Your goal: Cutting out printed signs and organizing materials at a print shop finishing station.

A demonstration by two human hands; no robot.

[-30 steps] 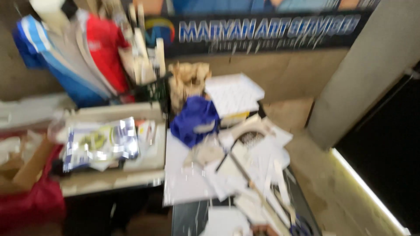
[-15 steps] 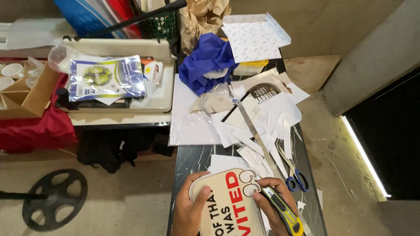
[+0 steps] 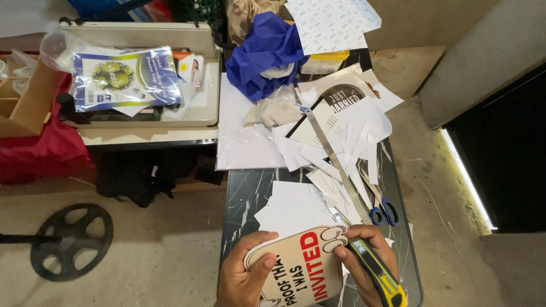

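Note:
My left hand (image 3: 245,274) presses down on a rounded printed cardboard sign (image 3: 300,266) with red and black lettering, at the near end of a dark marbled table (image 3: 248,194). My right hand (image 3: 367,261) grips a yellow and black utility knife (image 3: 375,270), its tip at the sign's upper right edge. A long metal ruler (image 3: 335,163) lies diagonally over white paper offcuts (image 3: 318,187) just beyond my hands. Blue-handled scissors (image 3: 382,210) rest to the right of the ruler.
A crumpled blue cloth (image 3: 263,54) and a patterned white sheet (image 3: 333,24) lie at the table's far end. A cream machine (image 3: 142,85) with a plastic-wrapped paper pack (image 3: 126,77) stands at left. A black metal wheel (image 3: 71,241) lies on the floor.
The view has tilted down from the cluttered far end toward the near table. My hands with the sign and knife have come into view and now show larger.

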